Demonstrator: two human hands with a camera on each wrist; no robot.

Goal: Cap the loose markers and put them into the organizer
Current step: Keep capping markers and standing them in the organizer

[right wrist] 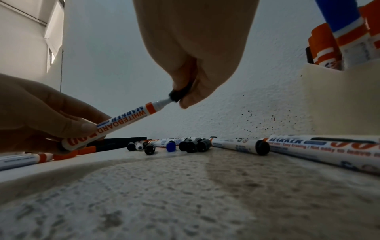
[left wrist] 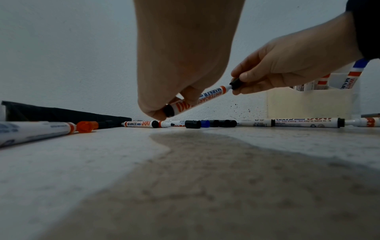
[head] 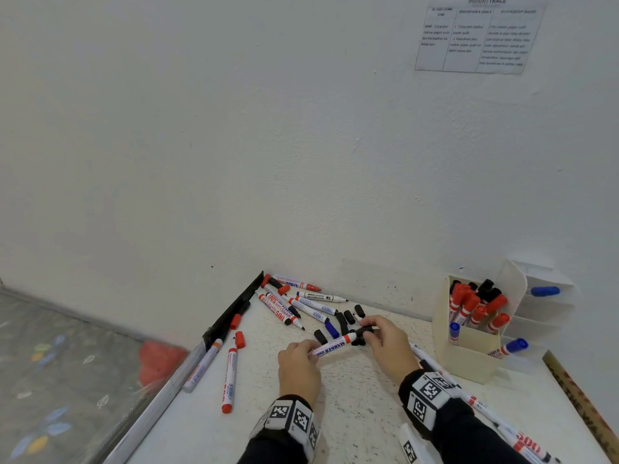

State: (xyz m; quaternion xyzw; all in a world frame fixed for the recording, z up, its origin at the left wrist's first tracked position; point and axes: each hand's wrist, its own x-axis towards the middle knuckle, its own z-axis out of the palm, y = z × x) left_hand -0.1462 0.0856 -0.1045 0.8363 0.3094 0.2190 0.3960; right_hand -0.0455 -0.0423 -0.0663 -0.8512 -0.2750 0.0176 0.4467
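We see our left hand (head: 299, 366) wrapped around the back end of a white marker (head: 332, 344), with the fingers curled tight on it. The marker is lifted off the table (head: 351, 413) and tilts up toward the organizer (head: 469, 349). Our right hand (head: 390, 339) pinches a black cap (right wrist: 180, 94) between thumb and fingers. The cap sits right at the marker's tip, on the end nearer the organizer. We cannot tell if the cap is pushed all the way on.

The organizer is a cream box standing by the wall. Many red, black and blue capped markers stand up inside it. One blue-capped marker (head: 509, 349) leans at its front corner, on the side away from the hands.

Just past our hands, on the side away from the organizer, some loose caps (head: 348, 318) lie on the table. Most are black and one blue cap (head: 331, 329) lies with them. Farther from the organizer, near the wall, a bunch of loose markers (head: 294, 303) lie mixed together. A red marker (head: 229, 380) lies alone, well apart from the organizer, and a loose red cap (head: 239, 339) lies just beside its tip. More markers (head: 495, 420) lie in front of the organizer, under our right sleeve.
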